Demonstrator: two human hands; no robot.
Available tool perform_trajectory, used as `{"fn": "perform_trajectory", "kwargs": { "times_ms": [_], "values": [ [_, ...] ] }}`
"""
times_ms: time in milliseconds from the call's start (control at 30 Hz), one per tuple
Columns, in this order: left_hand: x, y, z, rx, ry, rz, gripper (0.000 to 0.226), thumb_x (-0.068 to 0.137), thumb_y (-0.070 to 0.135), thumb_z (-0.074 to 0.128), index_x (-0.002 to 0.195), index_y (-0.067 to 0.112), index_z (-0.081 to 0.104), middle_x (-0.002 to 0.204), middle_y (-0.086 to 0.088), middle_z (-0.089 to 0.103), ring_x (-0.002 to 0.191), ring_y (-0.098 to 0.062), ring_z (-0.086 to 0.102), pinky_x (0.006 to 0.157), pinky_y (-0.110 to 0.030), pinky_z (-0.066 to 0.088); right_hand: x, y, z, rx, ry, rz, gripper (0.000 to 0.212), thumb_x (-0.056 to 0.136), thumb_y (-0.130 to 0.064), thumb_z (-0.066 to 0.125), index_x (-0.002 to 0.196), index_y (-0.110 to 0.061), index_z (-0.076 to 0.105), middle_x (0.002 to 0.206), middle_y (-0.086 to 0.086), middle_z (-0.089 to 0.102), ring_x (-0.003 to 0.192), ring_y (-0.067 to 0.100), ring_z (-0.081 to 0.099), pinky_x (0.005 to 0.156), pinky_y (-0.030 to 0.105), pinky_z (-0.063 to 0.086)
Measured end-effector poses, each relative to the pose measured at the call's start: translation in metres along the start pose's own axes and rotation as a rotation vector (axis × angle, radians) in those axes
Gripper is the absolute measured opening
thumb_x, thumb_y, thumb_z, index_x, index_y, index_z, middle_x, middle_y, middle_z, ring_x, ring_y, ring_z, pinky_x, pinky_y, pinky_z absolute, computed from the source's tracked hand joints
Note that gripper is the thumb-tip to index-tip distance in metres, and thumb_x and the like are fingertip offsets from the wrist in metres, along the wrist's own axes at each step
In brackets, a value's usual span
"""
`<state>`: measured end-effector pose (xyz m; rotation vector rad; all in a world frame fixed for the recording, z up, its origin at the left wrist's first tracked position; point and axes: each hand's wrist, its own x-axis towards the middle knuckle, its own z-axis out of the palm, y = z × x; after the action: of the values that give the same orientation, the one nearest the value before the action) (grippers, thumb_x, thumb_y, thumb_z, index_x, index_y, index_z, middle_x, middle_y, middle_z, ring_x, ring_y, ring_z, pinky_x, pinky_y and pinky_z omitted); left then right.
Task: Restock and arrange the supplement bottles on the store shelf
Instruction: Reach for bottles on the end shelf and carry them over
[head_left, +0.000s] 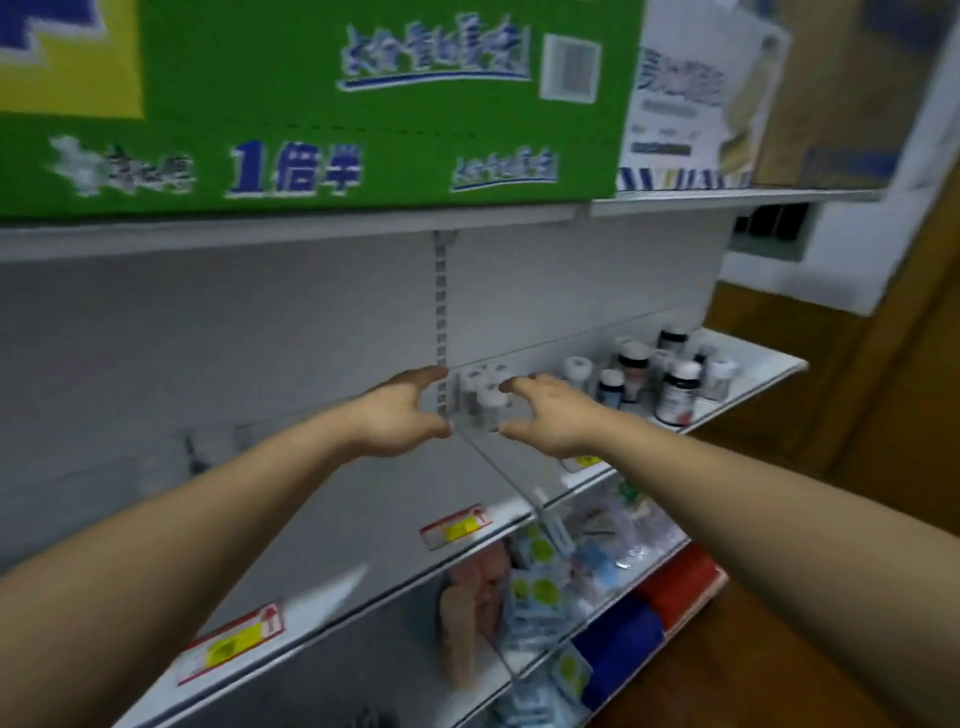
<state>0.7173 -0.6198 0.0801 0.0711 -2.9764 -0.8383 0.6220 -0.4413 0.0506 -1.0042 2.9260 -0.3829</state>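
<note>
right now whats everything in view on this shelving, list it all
middle shelf: one, grey, in front of the person
clear divider: one, transparent, front to back on that shelf
white-capped bottles: about four, white, back of the shelf by the divider
mixed bottles: several, dark and white, further right
price tags: at least two, red and yellow, shelf front edge
green carton: one, green with blue print, top shelf
packets: many, white and blue, lower shelf
left hand: one, open, left of the white-capped bottles
right hand: one, open, right of them
</note>
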Motion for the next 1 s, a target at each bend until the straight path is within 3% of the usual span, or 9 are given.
{"fn": "perform_trajectory", "kwargs": {
  "times_ms": [200,333,400,567,767,1000],
  "values": [
    [0.070,0.120,0.069,-0.029,-0.102,0.145,0.070,0.088,0.028,0.060,0.147,0.022,0.022,0.154,-0.001,0.024,0.138,-0.018,0.030,0.105,-0.023,0.027,-0.070,0.148,-0.049,0.004,0.060,0.205,0.062,0.089,-0.043,0.054,0.143,-0.023,0.032,0.147,0.010,0.035,0.131,0.029,0.038,0.106,0.035,0.032],
    [0.116,0.206,0.124,-0.060,-0.134,0.229,0.062,0.089,0.015,0.058,0.144,0.016,0.027,0.149,-0.004,0.032,0.124,-0.022,0.044,0.089,-0.019,0.033,-0.116,0.245,-0.077,-0.003,0.072,0.341,0.066,0.088,-0.048,0.053,0.144,-0.022,0.029,0.149,0.008,0.033,0.135,0.028,0.033,0.109,0.036,0.032],
    [0.140,0.239,0.150,-0.058,-0.176,0.236,0.063,0.089,0.014,0.059,0.143,0.014,0.027,0.146,-0.006,0.036,0.124,-0.022,0.045,0.089,-0.017,0.032,-0.137,0.288,-0.091,0.011,0.097,0.403,0.066,0.088,-0.047,0.055,0.144,-0.023,0.030,0.149,0.009,0.033,0.135,0.028,0.033,0.109,0.036,0.032],
    [0.189,0.274,0.189,-0.015,-0.240,0.248,0.072,0.084,0.025,0.062,0.145,0.019,0.024,0.150,-0.003,0.032,0.133,-0.022,0.038,0.106,-0.031,0.031,-0.153,0.355,-0.108,0.079,0.126,0.502,0.067,0.089,-0.045,0.056,0.146,-0.023,0.028,0.151,0.010,0.028,0.135,0.028,0.035,0.108,0.035,0.033],
    [0.263,0.288,0.214,0.025,-0.226,0.250,0.073,0.087,0.026,0.059,0.148,0.022,0.019,0.154,-0.005,0.024,0.136,-0.024,0.033,0.107,-0.032,0.031,-0.115,0.416,-0.104,0.128,0.145,0.496,0.066,0.089,-0.043,0.056,0.145,-0.024,0.027,0.151,0.009,0.028,0.136,0.028,0.034,0.109,0.037,0.032],
    [0.384,0.283,0.222,-0.039,-0.159,0.202,0.073,0.088,0.026,0.058,0.148,0.022,0.017,0.156,-0.003,0.018,0.136,-0.025,0.033,0.103,-0.031,0.034,-0.010,0.481,-0.104,0.126,0.116,0.411,0.063,0.090,-0.042,0.054,0.144,-0.025,0.027,0.151,0.007,0.030,0.135,0.027,0.034,0.109,0.038,0.032]
  ]
}}
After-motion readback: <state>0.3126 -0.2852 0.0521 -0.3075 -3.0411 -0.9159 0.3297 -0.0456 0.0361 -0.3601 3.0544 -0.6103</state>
